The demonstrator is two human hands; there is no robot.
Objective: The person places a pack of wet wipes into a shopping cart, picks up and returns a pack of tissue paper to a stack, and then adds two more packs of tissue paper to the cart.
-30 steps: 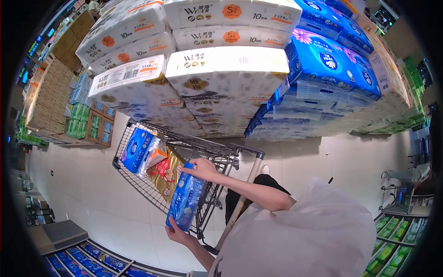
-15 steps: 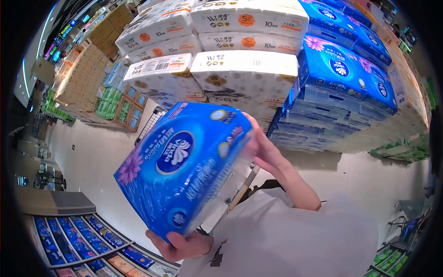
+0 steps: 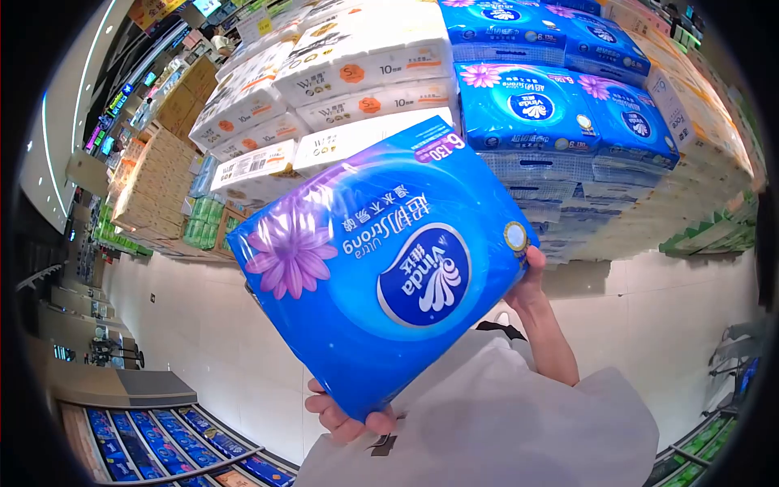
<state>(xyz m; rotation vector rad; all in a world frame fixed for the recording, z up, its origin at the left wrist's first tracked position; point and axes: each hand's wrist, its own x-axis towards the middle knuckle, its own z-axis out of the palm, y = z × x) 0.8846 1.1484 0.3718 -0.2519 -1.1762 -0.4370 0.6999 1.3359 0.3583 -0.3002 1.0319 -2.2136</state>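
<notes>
A large blue Vinda tissue pack (image 3: pixel 349 325) with a purple flower fills the middle of the view, tilted, its printed broad face turned to the camera. My left hand (image 3: pixel 349 414) grips its lower corner, with fingers curled over the edge. At its right corner, my right hand (image 3: pixel 531 280) holds on, partly hidden behind the pack. Behind it stand stacked white tissue packs (image 3: pixel 369 69), and to their right is a stack of similar blue packs (image 3: pixel 527 109).
Shelves of blue packs (image 3: pixel 154 438) run along the lower left. Cartons (image 3: pixel 154 183) and green packs (image 3: pixel 203 223) stand at the left. Tiled floor (image 3: pixel 203 325) shows between them and me. Yellow-white packs (image 3: pixel 690 122) are stacked at the right.
The blue pack has turned so its broad face is more square to the camera, and it sits further right and closer. Both hands moved right with it. The surroundings have shifted in view.
</notes>
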